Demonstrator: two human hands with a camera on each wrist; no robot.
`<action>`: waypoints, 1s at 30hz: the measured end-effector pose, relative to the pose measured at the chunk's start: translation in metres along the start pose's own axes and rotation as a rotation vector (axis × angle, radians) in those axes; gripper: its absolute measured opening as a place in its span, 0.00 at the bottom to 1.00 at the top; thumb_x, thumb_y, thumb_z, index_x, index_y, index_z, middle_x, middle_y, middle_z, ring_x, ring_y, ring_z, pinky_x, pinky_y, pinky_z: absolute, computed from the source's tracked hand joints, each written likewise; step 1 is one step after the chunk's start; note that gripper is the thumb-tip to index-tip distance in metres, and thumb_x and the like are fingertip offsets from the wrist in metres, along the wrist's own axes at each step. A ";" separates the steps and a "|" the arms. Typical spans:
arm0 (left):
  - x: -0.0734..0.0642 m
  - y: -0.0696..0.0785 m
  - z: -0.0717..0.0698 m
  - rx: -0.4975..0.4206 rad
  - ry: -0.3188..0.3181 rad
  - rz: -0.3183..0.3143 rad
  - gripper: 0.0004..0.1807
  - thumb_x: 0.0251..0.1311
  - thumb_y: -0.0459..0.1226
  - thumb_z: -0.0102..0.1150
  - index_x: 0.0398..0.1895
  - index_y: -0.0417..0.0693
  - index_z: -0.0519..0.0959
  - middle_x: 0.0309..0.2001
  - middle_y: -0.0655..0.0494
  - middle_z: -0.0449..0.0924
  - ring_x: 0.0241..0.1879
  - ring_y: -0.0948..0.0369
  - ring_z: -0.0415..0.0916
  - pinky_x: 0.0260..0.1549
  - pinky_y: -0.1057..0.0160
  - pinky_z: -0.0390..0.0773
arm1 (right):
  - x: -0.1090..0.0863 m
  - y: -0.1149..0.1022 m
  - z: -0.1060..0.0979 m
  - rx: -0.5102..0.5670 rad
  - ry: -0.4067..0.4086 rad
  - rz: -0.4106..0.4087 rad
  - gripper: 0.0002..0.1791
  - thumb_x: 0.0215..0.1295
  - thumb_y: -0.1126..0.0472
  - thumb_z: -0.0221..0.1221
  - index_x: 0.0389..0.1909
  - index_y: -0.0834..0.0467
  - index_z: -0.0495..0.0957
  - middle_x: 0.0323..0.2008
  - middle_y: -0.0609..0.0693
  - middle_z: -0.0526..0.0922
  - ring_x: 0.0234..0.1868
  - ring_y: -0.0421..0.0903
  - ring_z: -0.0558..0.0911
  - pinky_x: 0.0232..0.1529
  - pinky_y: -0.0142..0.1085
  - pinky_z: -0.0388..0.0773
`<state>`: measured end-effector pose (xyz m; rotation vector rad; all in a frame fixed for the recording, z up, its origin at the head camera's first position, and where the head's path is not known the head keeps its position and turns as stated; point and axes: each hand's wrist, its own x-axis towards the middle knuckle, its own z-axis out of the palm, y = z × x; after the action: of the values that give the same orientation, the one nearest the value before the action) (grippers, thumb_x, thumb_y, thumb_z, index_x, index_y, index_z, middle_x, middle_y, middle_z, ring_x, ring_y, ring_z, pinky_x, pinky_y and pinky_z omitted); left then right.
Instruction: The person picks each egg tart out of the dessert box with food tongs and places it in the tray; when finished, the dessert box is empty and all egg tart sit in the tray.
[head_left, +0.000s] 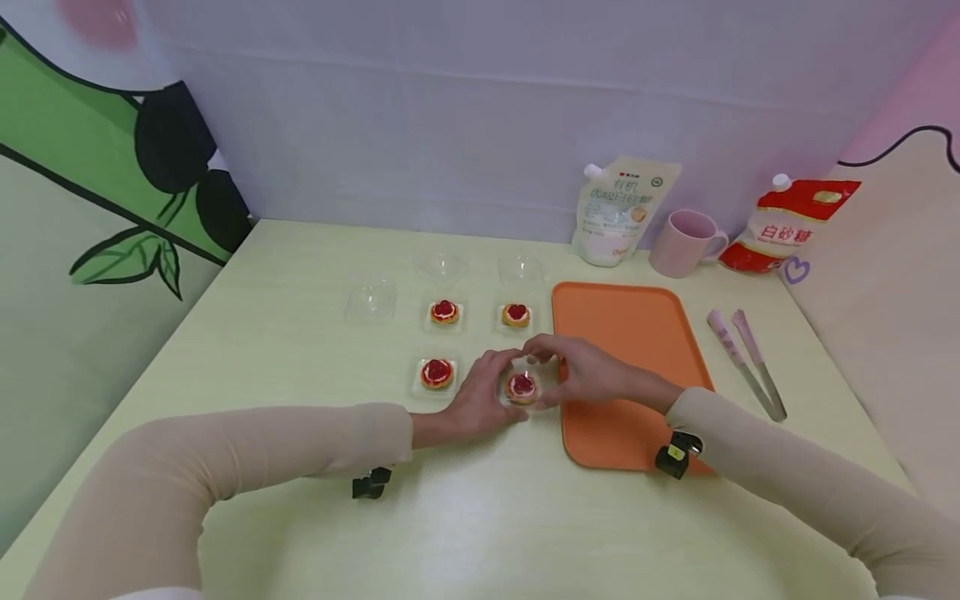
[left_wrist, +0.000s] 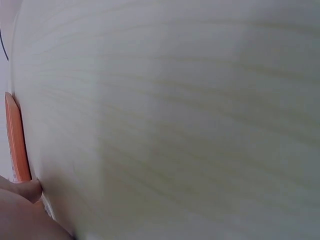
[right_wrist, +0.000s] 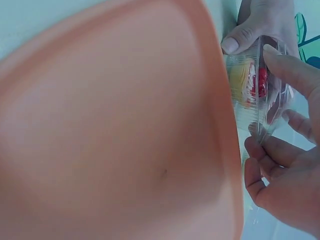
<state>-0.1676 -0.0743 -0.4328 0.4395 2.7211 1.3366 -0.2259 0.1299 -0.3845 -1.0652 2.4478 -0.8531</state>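
Note:
A small tart with red topping (head_left: 521,388) sits inside a clear plastic box (right_wrist: 246,111), at the left edge of the orange tray (head_left: 622,321). My left hand (head_left: 480,396) grips the box from the left; in the right wrist view its thumb lies along the box's edge. From the right, my right hand (head_left: 588,371) holds the same box, thumb and fingers spread along the lid's rim. The lid lies over the tart; whether it is fully fastened cannot be seen. The left wrist view mostly catches the tabletop, with a little of a hand at lower left.
More tarts (head_left: 437,373) rest on clear bases to the left and behind, with clear lids (head_left: 371,298) beyond. Tongs (head_left: 750,362) lie right of the tray. A white sugar pouch (head_left: 618,212), a pink mug (head_left: 678,243) and a red sugar bag (head_left: 780,225) stand along the back.

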 end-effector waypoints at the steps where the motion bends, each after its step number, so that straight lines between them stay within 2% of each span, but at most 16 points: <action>1: 0.000 0.000 0.000 -0.003 -0.002 -0.003 0.46 0.47 0.32 0.77 0.71 0.46 0.65 0.57 0.45 0.71 0.59 0.50 0.69 0.64 0.49 0.70 | -0.001 0.001 -0.001 0.002 0.006 0.005 0.37 0.50 0.52 0.76 0.61 0.53 0.73 0.56 0.50 0.82 0.59 0.51 0.78 0.60 0.51 0.75; 7: 0.000 0.003 0.000 0.001 -0.016 -0.016 0.46 0.49 0.33 0.76 0.73 0.50 0.63 0.59 0.46 0.71 0.61 0.50 0.68 0.65 0.49 0.68 | -0.010 0.011 -0.010 0.004 0.016 0.007 0.36 0.52 0.54 0.75 0.61 0.55 0.72 0.56 0.52 0.82 0.59 0.52 0.78 0.59 0.52 0.74; 13: 0.001 0.004 0.000 0.007 -0.013 0.007 0.44 0.48 0.32 0.76 0.71 0.45 0.66 0.59 0.44 0.71 0.61 0.49 0.69 0.64 0.49 0.69 | -0.024 0.020 -0.026 0.005 0.023 0.025 0.36 0.53 0.54 0.75 0.62 0.56 0.72 0.55 0.51 0.80 0.57 0.52 0.76 0.55 0.50 0.74; 17: 0.001 0.004 0.000 0.005 -0.011 0.004 0.43 0.47 0.32 0.76 0.69 0.43 0.67 0.60 0.44 0.70 0.62 0.49 0.68 0.65 0.49 0.69 | -0.029 0.022 -0.036 0.017 0.042 0.046 0.37 0.54 0.54 0.73 0.63 0.58 0.70 0.56 0.52 0.79 0.58 0.53 0.76 0.56 0.51 0.73; 24: 0.000 0.005 -0.001 0.009 -0.036 -0.024 0.44 0.48 0.32 0.76 0.70 0.44 0.65 0.61 0.43 0.67 0.64 0.49 0.65 0.66 0.49 0.68 | -0.025 0.017 -0.048 0.063 0.056 0.038 0.36 0.57 0.57 0.72 0.64 0.60 0.69 0.58 0.55 0.78 0.60 0.56 0.75 0.58 0.54 0.73; 30: 0.001 0.008 -0.004 0.023 -0.073 -0.061 0.51 0.43 0.32 0.79 0.73 0.48 0.62 0.63 0.42 0.64 0.65 0.48 0.63 0.66 0.49 0.68 | -0.018 0.011 -0.059 0.196 0.022 0.092 0.33 0.60 0.57 0.69 0.65 0.53 0.68 0.60 0.54 0.78 0.63 0.54 0.75 0.60 0.49 0.72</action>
<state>-0.1671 -0.0721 -0.4237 0.3950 2.6703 1.2506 -0.2508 0.1724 -0.3453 -0.8709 2.3524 -1.0536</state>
